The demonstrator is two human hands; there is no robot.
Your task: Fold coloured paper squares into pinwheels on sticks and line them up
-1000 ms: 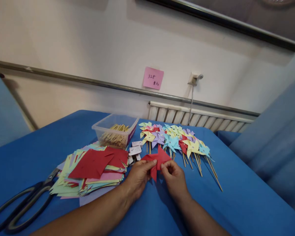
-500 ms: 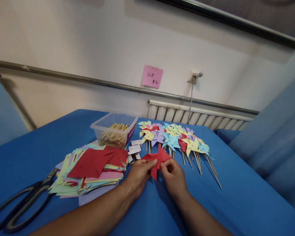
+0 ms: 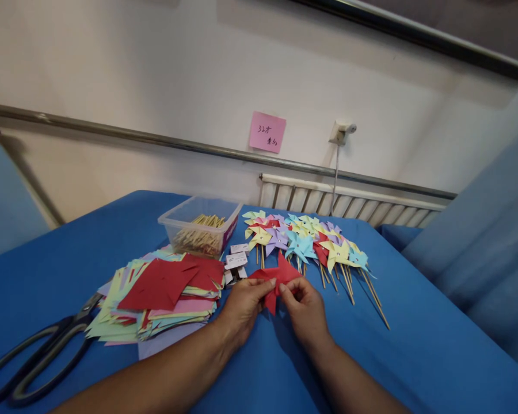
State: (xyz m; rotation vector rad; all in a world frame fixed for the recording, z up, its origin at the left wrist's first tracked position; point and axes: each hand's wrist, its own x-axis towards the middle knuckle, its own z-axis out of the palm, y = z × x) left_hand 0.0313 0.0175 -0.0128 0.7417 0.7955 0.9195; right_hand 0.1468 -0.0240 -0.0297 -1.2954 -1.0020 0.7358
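2 hands meet low over the blue worktop point(image 3: 414, 356): the left hand point(image 3: 242, 310) and the right hand point(image 3: 307, 313) each pinch a red paper pinwheel point(image 3: 280, 273), thumb and fingers closed on its centre. Left of it lie a stack of cut paper squares point(image 3: 159, 293) and black scissors point(image 3: 34, 368). Behind it stand 1 clear tub of wooden sticks point(image 3: 198, 227), small white boxes point(image 3: 236, 261) and finished pinwheels point(image 3: 311, 244) on sticks.

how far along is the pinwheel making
Done: a heap of multicoloured paper pinwheels on wooden sticks. In hand: left hand and right hand pinch a red cut paper square. Left: a stack of coloured cut paper squares, a clear plastic tub of sticks.
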